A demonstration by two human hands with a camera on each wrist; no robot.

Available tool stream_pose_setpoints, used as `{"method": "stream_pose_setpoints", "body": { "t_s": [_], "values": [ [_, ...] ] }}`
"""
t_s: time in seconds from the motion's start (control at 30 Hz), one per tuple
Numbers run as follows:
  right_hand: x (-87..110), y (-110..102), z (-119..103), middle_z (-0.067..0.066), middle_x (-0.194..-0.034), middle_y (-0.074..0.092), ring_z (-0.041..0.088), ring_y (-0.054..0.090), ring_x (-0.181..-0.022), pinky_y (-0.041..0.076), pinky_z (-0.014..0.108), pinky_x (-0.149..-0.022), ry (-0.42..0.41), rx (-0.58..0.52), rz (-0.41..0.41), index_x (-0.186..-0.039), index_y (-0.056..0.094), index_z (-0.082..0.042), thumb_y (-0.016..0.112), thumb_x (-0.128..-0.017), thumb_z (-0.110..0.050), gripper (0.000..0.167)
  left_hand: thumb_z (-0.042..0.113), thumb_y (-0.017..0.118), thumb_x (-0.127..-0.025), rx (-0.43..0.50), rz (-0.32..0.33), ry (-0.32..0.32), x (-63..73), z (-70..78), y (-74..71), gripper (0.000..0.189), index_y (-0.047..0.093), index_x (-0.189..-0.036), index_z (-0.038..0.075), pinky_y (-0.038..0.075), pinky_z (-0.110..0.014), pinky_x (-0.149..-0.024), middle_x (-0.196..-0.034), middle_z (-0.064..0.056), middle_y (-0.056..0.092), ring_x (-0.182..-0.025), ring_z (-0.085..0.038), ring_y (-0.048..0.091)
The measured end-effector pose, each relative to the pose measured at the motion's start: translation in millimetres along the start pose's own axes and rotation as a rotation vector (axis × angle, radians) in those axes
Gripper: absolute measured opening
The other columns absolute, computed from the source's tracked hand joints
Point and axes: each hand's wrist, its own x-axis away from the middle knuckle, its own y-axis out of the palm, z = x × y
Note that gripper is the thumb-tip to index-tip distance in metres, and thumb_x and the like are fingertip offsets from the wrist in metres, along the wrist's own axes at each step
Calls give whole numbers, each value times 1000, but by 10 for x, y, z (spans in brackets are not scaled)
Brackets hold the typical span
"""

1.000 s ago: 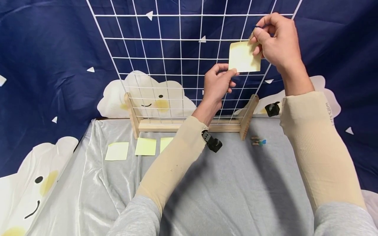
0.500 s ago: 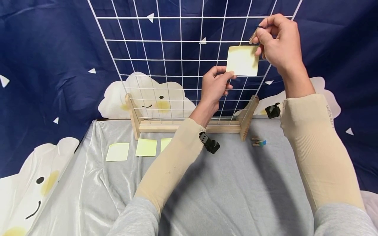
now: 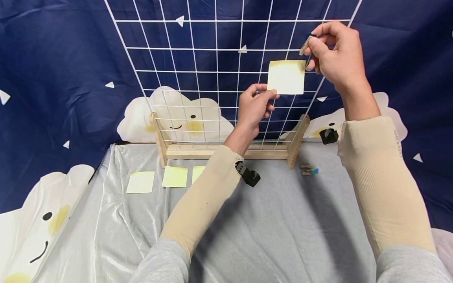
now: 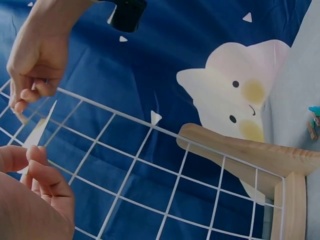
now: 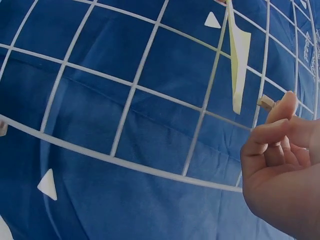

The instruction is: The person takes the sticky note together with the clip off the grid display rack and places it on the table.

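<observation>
My left hand [image 3: 253,104] pinches a pale yellow sticky note [image 3: 286,77] by its lower left corner, in front of the white wire grid [image 3: 230,72]. In the left wrist view the note [image 4: 39,131] shows nearly edge-on. My right hand [image 3: 336,55] is up beside the note's upper right corner and pinches a small wooden clothespin [image 3: 304,46]. The tip of that clothespin [image 5: 266,102] pokes out past the fingertips in the right wrist view, a short way from the note [image 5: 240,60].
The grid stands in a wooden base [image 3: 226,154] on a grey cloth [image 3: 283,220]. Three sticky notes lie at left, one of them a yellow-green note [image 3: 175,176]. Small clothespins [image 3: 308,170] lie right of the base. A dark blue curtain [image 3: 63,78] hangs behind.
The left hand has moved the note left and slightly down. The note's upper right corner has come away from the right hand, which still holds the clothespin and has shifted slightly down and right.
</observation>
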Motion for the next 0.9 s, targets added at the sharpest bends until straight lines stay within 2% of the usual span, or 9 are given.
{"method": "stream_pose_setpoints", "body": {
  "t_s": [0.17, 0.3, 0.6, 0.83, 0.9],
  "values": [
    [16, -32, 44, -3, -78, 67, 7, 58, -48, 44, 15, -48, 31, -29, -3, -100, 61, -12, 62, -100, -8, 4, 4, 66, -96, -12, -11, -9, 30, -17, -25, 11, 62, -106, 6, 39, -16, -46, -89, -10, 75, -51, -7, 52],
    [42, -24, 88, -3, -77, 68, 8, 58, -47, 45, 16, -47, 29, -42, -6, -100, 61, -11, 62, -100, -7, 5, 3, 66, -96, -11, -6, -15, 44, -25, -41, 10, 63, -105, 5, 40, -16, -46, -92, -14, 75, -51, -8, 53],
    [136, -15, 211, -6, -78, 67, 5, 58, -47, 45, 16, -49, 49, 21, -10, -106, 60, -9, 62, -101, -9, 6, 2, 67, -94, 9, 14, -24, 49, -54, -98, 9, 62, -101, 6, 39, -16, -46, -89, -12, 75, -50, -8, 53],
    [183, -20, 255, -2, -77, 68, 8, 58, -46, 46, 17, -48, 102, -70, 10, -105, 63, -2, 65, -98, -6, 8, 2, 68, -95, 13, 17, -6, 68, -97, -140, 9, 64, -102, 6, 39, -16, -46, -101, -23, 74, -49, -8, 52],
    [207, -15, 276, -1, -76, 68, 9, 58, -46, 47, 18, -49, 110, -92, 17, -103, 64, -2, 65, -98, -4, 6, 3, 68, -94, 14, 12, -11, 82, -104, -151, 9, 64, -102, 6, 39, -16, -46, -100, -21, 74, -50, -8, 52]
  ]
}}
